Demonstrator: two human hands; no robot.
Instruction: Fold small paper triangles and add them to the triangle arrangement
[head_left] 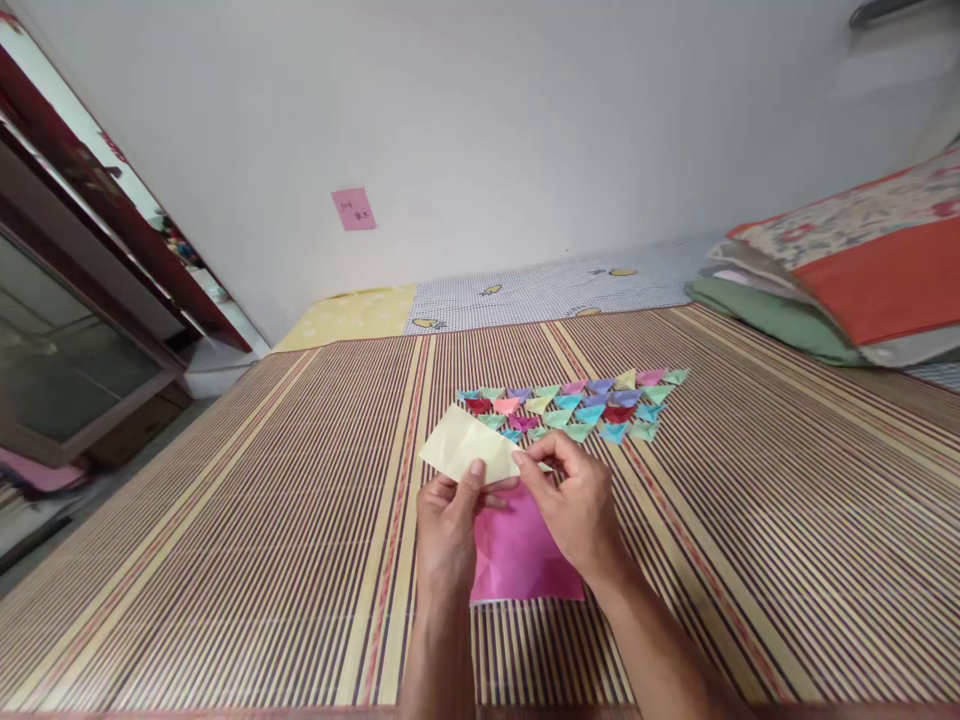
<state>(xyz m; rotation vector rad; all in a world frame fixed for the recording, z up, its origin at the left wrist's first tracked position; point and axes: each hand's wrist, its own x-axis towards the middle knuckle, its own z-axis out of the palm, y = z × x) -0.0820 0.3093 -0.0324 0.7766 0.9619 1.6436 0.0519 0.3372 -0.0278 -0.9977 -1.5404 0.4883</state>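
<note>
A pale yellow sheet of paper (466, 445), creased and partly folded, is held up between both hands. My left hand (452, 515) pinches its lower edge, thumb in front and fingers behind. At the sheet's right end, my right hand (576, 495) grips the corner between thumb and index finger. Beneath the hands lies a bright pink square of paper (525, 555) on the striped mat; the hands cover its upper part. Just beyond, several small folded paper pieces (590, 413) in many colours stand in rows.
The striped bamboo mat (300, 540) covers the bed. Folded bedding (885, 275) is stacked at the right, and a patterned sheet (510, 295) runs along the wall. A pink note (353, 209) hangs there. A glass-panelled door (67, 340) is at the left.
</note>
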